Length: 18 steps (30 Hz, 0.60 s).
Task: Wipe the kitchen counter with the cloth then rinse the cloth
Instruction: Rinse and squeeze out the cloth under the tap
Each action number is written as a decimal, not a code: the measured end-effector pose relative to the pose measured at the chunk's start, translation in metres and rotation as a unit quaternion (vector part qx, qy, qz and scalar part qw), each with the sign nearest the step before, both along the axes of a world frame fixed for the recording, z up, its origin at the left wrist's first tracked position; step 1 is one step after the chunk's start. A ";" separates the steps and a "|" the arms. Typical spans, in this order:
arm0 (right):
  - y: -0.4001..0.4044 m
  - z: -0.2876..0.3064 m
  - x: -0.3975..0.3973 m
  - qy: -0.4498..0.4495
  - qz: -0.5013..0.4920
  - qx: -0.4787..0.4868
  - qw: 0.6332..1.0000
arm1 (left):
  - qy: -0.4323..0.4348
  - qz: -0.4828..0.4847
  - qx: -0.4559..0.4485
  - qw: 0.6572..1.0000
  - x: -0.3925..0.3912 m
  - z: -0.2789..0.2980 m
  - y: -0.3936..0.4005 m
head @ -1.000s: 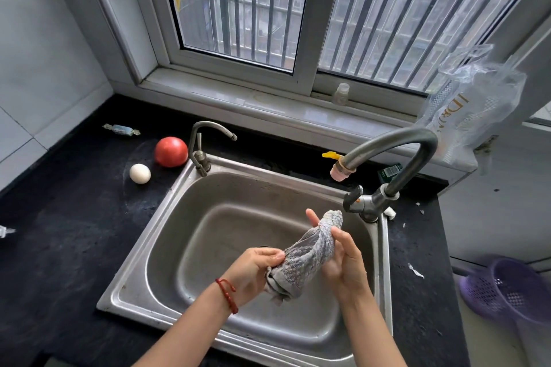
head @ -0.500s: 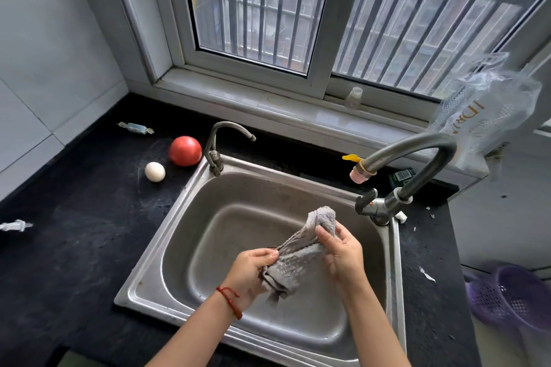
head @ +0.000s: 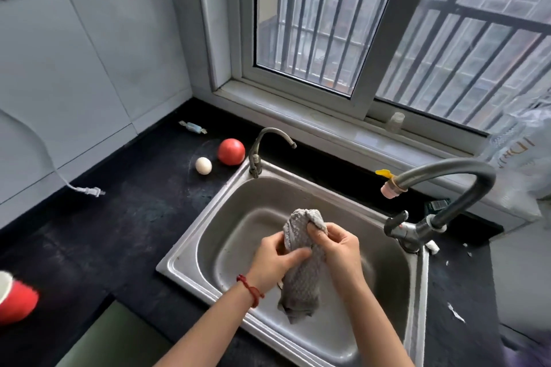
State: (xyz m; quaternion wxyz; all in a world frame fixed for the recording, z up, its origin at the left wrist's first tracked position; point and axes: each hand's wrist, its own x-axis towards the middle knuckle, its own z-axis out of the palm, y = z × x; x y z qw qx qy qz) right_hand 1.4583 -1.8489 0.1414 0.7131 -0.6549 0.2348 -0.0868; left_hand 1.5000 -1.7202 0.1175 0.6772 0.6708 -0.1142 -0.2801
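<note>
A grey waffle-textured cloth (head: 301, 277) hangs bunched and upright over the steel sink (head: 190, 250). My left hand (head: 275, 259), with a red cord at the wrist, grips its middle from the left. My right hand (head: 340, 250) pinches the upper part from the right. The cloth's lower end dangles free above the basin floor. The big grey faucet (head: 465, 185) arches at the sink's right rim, its spout off to the right of the cloth; no water shows. The black counter (head: 119, 226) surrounds the sink.
A red tomato (head: 231, 151), a white egg (head: 203, 165) and a wrapped candy (head: 192, 127) lie left of a small tap (head: 268, 143). A white plug (head: 89, 191) rests on the counter. A red cup (head: 15, 301) sits at the left edge. Paper scraps (head: 456, 311) lie right of the sink.
The cloth went from slanted to upright between my hands, and both hands shifted their grip closer together. The view swung left, bringing the plug and red cup into sight.
</note>
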 end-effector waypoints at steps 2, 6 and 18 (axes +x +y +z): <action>-0.003 0.003 -0.004 -0.005 -0.004 -0.004 1.000 | -0.020 0.072 0.005 0.997 -0.008 0.003 -0.003; -0.012 0.006 -0.022 -0.006 0.066 0.030 0.997 | -0.023 0.189 0.030 0.981 -0.034 0.011 -0.008; -0.011 0.011 -0.045 0.021 0.250 0.138 0.958 | 0.124 0.311 -0.102 0.937 -0.074 0.022 0.006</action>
